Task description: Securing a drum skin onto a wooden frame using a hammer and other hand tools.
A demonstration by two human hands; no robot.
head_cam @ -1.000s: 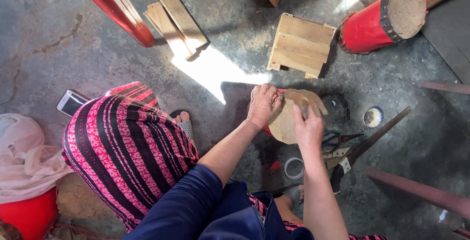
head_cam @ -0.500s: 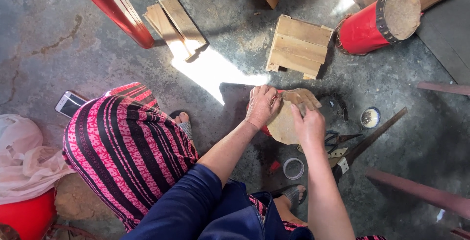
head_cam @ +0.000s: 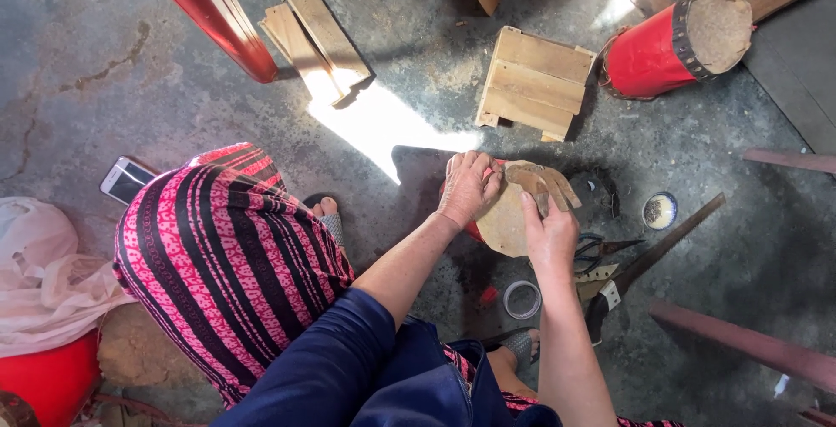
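The left hand (head_cam: 468, 187) is pressing, fingers curled, on the left edge of a round hide (head_cam: 509, 218) over a red drum (head_cam: 475, 232) on the floor. The right hand (head_cam: 549, 234) is gripping the hide's right side, beside scissors (head_cam: 603, 251).

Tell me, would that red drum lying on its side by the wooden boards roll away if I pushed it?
Probably yes. The red drum lies on its side with its round wall on the concrete floor, so a sideways push would likely roll it. It looks stiff, not floppy, keeping its tube shape. The pale skin stretched over its end may be the delicate part.
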